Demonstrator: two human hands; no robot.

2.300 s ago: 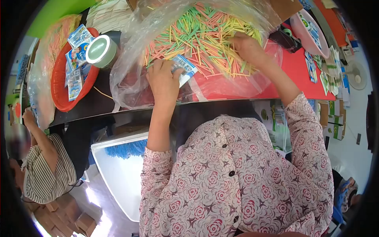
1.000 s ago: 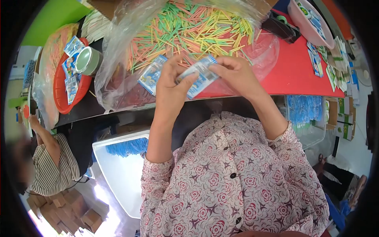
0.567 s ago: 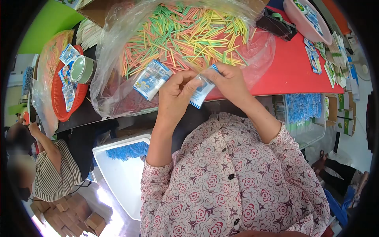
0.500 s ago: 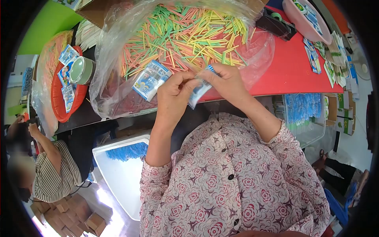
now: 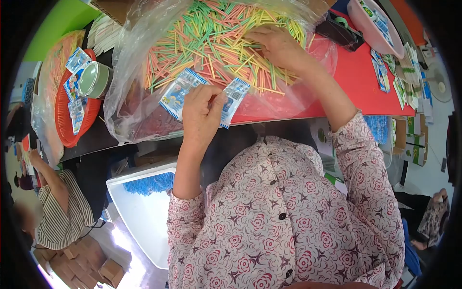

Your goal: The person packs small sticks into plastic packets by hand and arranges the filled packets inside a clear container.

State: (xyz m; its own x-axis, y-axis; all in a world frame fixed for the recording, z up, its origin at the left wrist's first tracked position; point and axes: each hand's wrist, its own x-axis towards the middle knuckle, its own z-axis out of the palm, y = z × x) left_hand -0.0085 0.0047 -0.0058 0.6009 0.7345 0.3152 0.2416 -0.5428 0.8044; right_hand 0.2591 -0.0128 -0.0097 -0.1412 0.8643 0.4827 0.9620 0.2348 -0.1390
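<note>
My left hand (image 5: 202, 113) is closed with thumb and fingers pinched on a small blue-and-white printed packet (image 5: 234, 100), held tilted above the table's front edge. A second blue-and-white packet (image 5: 179, 94) shows to the left, partly behind that hand; I cannot tell whether the hand touches it. My right hand (image 5: 279, 47) lies palm down on a loose heap of thin pink, green and yellow sticks (image 5: 211, 41), fingers stretched out at the heap's right part. Its fingertips touch the sticks, which lie on clear plastic sheeting (image 5: 126, 91).
At left, a red basket (image 5: 61, 108) holds packets and a round lidded tub (image 5: 95, 79). A tape dispenser (image 5: 339, 34) and a pink basin (image 5: 353, 17) stand back right. Below is a white bin (image 5: 139, 212) with blue packets. Another person in a striped top (image 5: 65, 207) is at left.
My right hand has let go of the packet and moved up and away onto the stick heap. My left hand keeps the packet and has shifted slightly left.
</note>
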